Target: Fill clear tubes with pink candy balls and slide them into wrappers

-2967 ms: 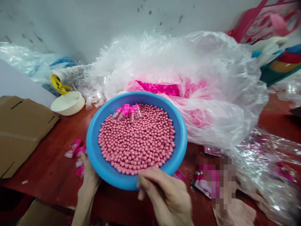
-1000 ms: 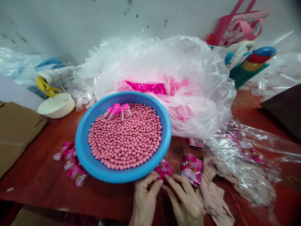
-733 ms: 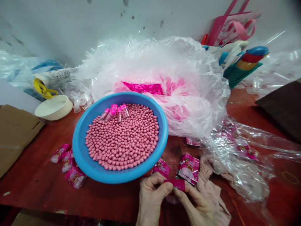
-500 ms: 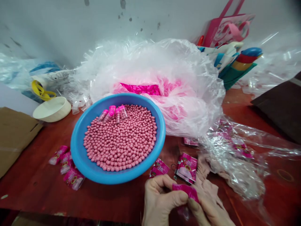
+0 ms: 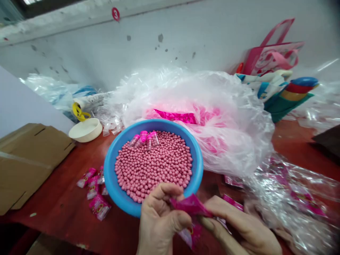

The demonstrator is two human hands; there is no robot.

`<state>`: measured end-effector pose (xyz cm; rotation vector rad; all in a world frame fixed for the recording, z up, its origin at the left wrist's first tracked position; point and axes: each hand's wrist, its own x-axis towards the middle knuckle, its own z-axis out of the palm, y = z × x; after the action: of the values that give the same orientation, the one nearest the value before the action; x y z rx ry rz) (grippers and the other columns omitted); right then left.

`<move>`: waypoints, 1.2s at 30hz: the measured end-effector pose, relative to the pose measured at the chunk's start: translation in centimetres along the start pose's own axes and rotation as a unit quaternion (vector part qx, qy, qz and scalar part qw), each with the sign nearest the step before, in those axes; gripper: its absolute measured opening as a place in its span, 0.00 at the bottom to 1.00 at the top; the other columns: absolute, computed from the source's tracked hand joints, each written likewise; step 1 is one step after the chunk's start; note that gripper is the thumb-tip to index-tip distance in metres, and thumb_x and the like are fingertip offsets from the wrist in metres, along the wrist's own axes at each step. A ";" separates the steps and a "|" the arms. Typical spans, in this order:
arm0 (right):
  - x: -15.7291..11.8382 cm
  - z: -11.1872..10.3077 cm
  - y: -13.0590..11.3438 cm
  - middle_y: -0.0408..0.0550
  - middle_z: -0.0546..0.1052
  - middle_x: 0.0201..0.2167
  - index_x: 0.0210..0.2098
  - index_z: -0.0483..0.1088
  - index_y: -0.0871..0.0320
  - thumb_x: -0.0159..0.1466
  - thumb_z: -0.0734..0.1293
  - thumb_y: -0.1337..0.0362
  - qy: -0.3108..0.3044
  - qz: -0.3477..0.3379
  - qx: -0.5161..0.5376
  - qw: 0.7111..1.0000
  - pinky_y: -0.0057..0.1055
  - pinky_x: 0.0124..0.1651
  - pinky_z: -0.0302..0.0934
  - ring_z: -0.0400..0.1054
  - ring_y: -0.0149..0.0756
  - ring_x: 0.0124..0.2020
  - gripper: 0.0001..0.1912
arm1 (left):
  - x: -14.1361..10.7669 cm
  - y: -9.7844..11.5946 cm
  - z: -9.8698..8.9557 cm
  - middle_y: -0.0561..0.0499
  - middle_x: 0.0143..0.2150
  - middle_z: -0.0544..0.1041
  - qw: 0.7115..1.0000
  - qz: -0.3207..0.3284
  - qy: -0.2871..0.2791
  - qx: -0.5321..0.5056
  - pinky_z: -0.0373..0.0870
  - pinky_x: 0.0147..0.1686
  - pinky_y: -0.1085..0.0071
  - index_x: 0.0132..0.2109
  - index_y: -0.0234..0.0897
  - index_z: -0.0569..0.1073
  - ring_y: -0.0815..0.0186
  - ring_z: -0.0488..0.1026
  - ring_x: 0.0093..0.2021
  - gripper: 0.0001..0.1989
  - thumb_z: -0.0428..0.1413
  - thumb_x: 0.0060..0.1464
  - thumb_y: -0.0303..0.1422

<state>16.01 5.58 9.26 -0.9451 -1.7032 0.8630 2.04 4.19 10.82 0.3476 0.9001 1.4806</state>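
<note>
Wrapped pink sachets (image 5: 99,208) are laid left of a blue plastic bowl (image 5: 110,177) of pink beads (image 5: 152,163). A magenta sachet (image 5: 190,205) is pinched by the left hand (image 5: 159,223) and right hand (image 5: 239,226), fingers (image 5: 164,189) closed narrowly upon it, beside the bowl's rim; that sachet is the item in hand.

This is a makeshift packing workroom: a scuffed grey-white plaster wall (image 5: 170,42) with a round red numbered sticker (image 5: 115,14) rises behind a long red-brown wooden worktop (image 5: 55,198), and a flattened brown cardboard carton (image 5: 29,163) lies at its left end. Loose stock in bulk crowds the surface, including a huge clear plastic sack (image 5: 233,134) of bright pink pieces, a round blue plastic basin (image 5: 108,177) of glossy pink balls (image 5: 154,166), a spill of small clear plastic tubes (image 5: 114,125) and pink printed foil sachets (image 5: 99,207). A pink-and-white printed carrier bag (image 5: 273,56) stands at the back against the wall.
</note>
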 end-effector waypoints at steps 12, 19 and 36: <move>15.3 7.7 4.5 0.48 0.76 0.35 0.36 0.72 0.61 0.67 0.61 0.61 -0.189 0.084 -0.304 0.930 0.35 0.41 0.65 0.71 0.35 0.37 0.11 | 5.7 5.0 -4.6 0.49 0.26 0.81 0.970 0.066 0.161 -0.172 0.75 0.30 0.75 0.27 0.33 0.79 0.69 0.77 0.28 0.11 0.55 0.51 0.18; 19.2 12.7 9.2 0.51 0.71 0.50 0.51 0.66 0.59 0.65 0.64 0.61 -0.174 0.173 -0.358 0.901 0.42 0.45 0.66 0.69 0.39 0.45 0.16 | 7.1 5.2 -5.2 0.51 0.25 0.80 0.957 0.043 0.193 -0.213 0.74 0.24 0.77 0.29 0.31 0.77 0.71 0.76 0.24 0.15 0.49 0.58 0.19; 5.3 6.4 0.2 0.44 0.76 0.27 0.32 0.67 0.58 0.58 0.68 0.54 -0.136 0.298 0.215 0.920 0.25 0.31 0.66 0.72 0.31 0.28 0.13 | 6.8 5.3 -4.8 0.53 0.26 0.80 0.947 0.081 0.199 -0.239 0.74 0.30 0.77 0.29 0.35 0.77 0.72 0.76 0.26 0.17 0.47 0.60 0.21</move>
<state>8.73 9.55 9.46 -1.0818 -1.3560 1.7625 -6.01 9.71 9.40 -0.2532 0.8010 1.9033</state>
